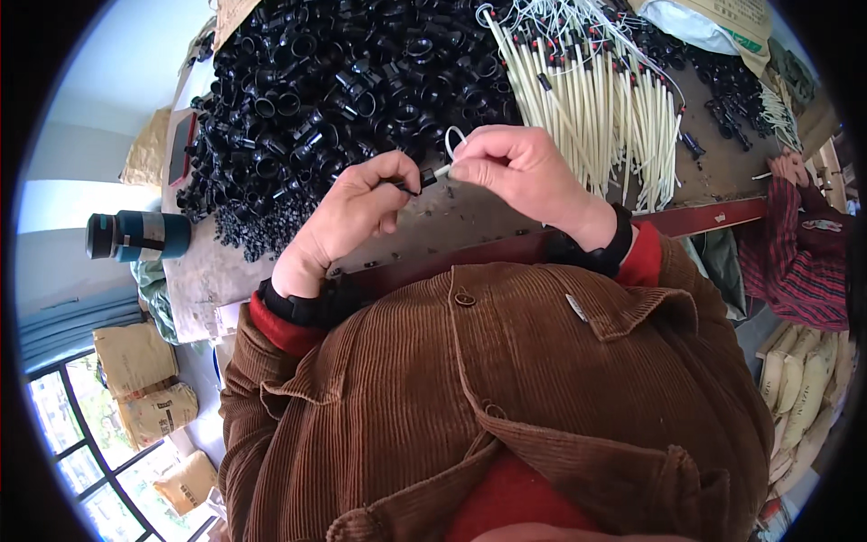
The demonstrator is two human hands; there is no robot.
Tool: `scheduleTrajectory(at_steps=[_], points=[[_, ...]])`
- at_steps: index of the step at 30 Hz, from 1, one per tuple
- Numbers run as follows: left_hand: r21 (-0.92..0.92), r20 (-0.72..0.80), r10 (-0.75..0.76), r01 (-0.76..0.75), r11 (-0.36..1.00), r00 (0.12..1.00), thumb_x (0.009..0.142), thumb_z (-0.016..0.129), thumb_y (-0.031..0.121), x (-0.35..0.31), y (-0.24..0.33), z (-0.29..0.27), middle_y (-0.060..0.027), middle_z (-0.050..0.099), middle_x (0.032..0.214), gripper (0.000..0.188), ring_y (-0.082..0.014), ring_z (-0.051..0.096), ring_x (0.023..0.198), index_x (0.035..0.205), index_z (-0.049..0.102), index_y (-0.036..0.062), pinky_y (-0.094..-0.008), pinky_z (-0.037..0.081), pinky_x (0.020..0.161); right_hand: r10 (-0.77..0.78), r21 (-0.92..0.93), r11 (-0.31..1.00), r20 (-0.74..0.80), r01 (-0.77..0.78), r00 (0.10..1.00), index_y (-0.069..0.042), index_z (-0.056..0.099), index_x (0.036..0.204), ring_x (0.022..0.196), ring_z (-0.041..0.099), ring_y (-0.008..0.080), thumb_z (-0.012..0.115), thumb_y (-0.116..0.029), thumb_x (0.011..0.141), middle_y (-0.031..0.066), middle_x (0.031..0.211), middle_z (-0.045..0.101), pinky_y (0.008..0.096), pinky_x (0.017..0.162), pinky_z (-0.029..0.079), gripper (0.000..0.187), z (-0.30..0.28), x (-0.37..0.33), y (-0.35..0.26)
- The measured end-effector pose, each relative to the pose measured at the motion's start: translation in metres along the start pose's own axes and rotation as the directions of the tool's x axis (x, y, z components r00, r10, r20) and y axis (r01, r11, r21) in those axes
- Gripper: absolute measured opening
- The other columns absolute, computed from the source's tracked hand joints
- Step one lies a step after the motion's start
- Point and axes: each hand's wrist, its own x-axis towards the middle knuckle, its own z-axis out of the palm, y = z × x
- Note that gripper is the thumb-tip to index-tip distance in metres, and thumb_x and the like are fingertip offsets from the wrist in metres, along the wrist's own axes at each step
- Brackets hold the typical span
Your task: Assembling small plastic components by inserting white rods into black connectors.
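Over the near part of the table, my left hand (352,206) is closed, its thumb and fingertips pinching a small black plastic piece (428,178). Opposite it, my right hand (533,172) grips a thin white tube (442,170) between thumb and forefinger. The tube's end meets the black piece, but how far it goes in is too small to tell. A white loop (453,135) rises above my right fingertips. Just beyond both hands lies a big heap of black plastic fittings (361,81). To the right of it, pale tubes (587,117) with black and red tips lie bundled together.
Tiny black parts (257,217) are piled at the left, near a dark teal bottle (152,236). A red strip (695,217) edges the table (470,221). At the far right a co-worker's hand (788,169) reaches over the table. Sacks (799,384) are stacked below.
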Motion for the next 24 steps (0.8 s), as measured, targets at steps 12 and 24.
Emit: scheduleTrajectory(at_steps=[12, 24], points=[[0.012, 0.056, 0.013, -0.014, 1.000, 0.998, 0.091, 0.056, 0.017, -0.002, -0.013, 0.012, 0.0032, 0.056, 0.076, 0.013, -0.0057, 0.050, 0.064, 0.096, 0.060, 0.0053, -0.0214, 0.043, 0.058, -0.090, -0.292, 0.952, 0.023, 0.093, 0.996, -0.003, 0.063, 0.086, 0.065, 0.055, 0.0161, 0.068, -0.005, 0.082, 0.0053, 0.075, 0.057, 0.0266, 0.060, 0.045, 0.006, 0.012, -0.017, -0.008], [0.173, -0.060, 0.315, -0.301, 0.938, 0.947, 0.083, 0.071, 0.013, -0.020, -0.016, 0.008, -0.0024, 0.060, 0.092, 0.031, -0.0096, 0.055, 0.081, 0.109, 0.060, 0.0032, -0.0242, 0.047, 0.069, -0.468, -0.389, 0.810, 0.020, 0.439, 0.883, -0.005, 0.066, 0.084, 0.076, 0.052, 0.0165, 0.070, -0.002, 0.078, 0.0021, 0.090, 0.058, 0.0256, 0.068, 0.044, 0.009, 0.009, -0.007, -0.003]])
